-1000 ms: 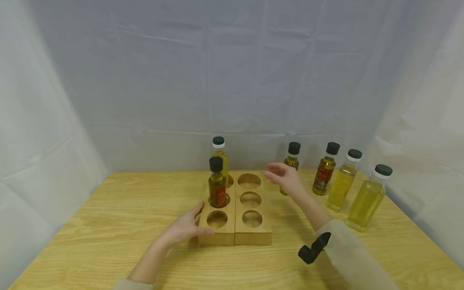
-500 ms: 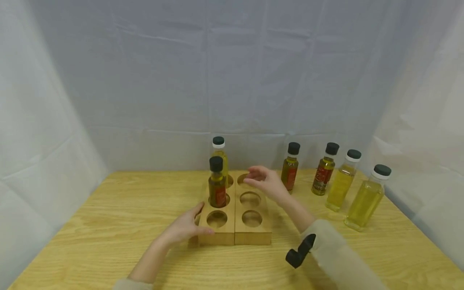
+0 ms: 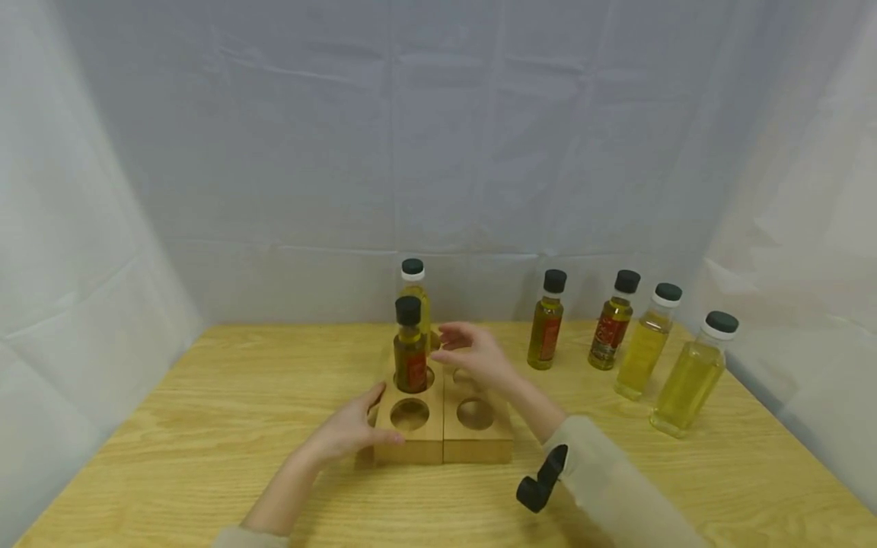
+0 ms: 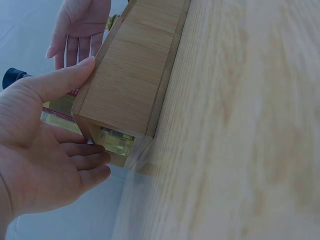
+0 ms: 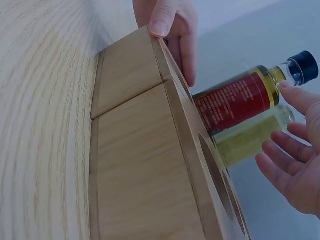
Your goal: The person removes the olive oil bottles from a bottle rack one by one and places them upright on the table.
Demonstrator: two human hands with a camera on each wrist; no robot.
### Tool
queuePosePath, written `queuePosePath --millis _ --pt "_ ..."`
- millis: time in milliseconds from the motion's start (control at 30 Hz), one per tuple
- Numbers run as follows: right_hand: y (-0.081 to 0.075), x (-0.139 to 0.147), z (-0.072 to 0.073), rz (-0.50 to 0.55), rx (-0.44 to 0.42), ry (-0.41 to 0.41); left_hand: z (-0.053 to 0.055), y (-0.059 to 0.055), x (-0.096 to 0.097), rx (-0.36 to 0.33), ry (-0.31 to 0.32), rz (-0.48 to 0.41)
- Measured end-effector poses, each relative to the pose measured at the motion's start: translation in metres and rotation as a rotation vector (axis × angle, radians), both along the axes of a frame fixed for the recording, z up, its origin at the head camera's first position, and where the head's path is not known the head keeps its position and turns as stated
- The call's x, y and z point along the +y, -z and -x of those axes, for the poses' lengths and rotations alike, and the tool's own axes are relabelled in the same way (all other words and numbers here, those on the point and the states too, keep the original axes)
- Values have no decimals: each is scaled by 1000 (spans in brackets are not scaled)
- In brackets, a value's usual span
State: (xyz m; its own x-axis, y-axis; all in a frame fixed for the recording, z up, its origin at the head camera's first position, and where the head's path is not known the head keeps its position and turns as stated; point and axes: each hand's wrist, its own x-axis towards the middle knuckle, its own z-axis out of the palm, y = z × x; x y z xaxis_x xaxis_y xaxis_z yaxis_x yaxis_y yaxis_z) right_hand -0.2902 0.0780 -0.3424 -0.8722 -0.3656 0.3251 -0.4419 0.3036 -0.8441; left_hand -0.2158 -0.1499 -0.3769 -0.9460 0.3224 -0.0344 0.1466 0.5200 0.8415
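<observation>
Two wooden bottle racks (image 3: 444, 434) stand side by side, with round holes in their tops. In the left rack, a dark oil bottle (image 3: 409, 354) with a red label stands in the middle hole, and a pale yellow oil bottle (image 3: 414, 293) stands behind it. My left hand (image 3: 346, 434) touches the left rack's front left corner, thumb on its edge and loose fingers by its open end (image 4: 117, 142). Above the right rack, my right hand (image 3: 476, 358) is held with spread fingers beside the two bottles and grips nothing. It hides the right rack's back hole.
On the right stand two red-labelled dark bottles, one nearer (image 3: 546, 327) and one farther right (image 3: 610, 331). Beyond them are two larger pale yellow bottles, a slimmer one (image 3: 645, 346) and a wider one (image 3: 692, 380). White sheeting (image 3: 445, 152) encloses the wooden table (image 3: 240, 396).
My right hand has moved left from in front of the nearer dark bottle, across the right rack, to beside the racked bottles. My left hand has stayed at the rack's corner.
</observation>
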Motion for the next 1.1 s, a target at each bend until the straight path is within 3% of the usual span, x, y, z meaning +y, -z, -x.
queuePosePath --millis 400,633,1100 --pt "4 -17 1 -70 -75 6 -1 -3 0 -10 14 -10" --pt "8 -26 0 -98 -33 -27 -1 -3 0 -16 21 -13" --pt "11 -39 -2 -121 30 43 -1 -3 0 -14 18 -11"
